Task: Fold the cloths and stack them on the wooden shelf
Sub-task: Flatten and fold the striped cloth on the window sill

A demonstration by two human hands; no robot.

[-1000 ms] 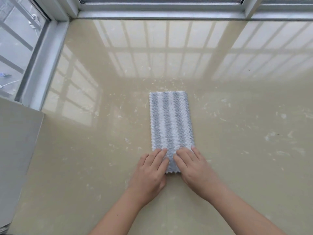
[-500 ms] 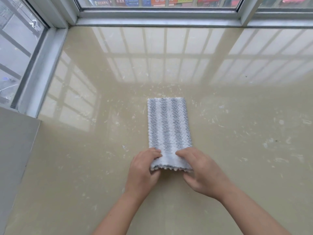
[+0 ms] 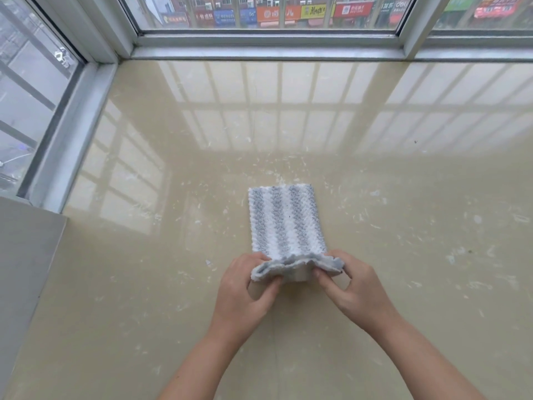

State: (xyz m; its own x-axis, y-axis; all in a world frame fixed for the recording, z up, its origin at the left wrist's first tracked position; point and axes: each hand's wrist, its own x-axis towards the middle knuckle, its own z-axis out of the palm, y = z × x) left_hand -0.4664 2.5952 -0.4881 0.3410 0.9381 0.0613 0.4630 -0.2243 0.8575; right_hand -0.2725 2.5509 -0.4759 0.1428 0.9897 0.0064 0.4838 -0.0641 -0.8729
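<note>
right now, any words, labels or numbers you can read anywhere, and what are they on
Shop signs across the street, seen through the window: coloured boards with characters, all too small and blurred to read.
Striped cloth: no label or print shows.
Nothing else in view carries text.

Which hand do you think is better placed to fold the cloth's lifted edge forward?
Left, marginally: both pinch near corners, but the left hand sits more in line with the cloth than the right hand.

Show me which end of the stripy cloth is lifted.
The near end of the grey striped cloth, pinched by left hand and right hand; the far end lies flat.
</note>
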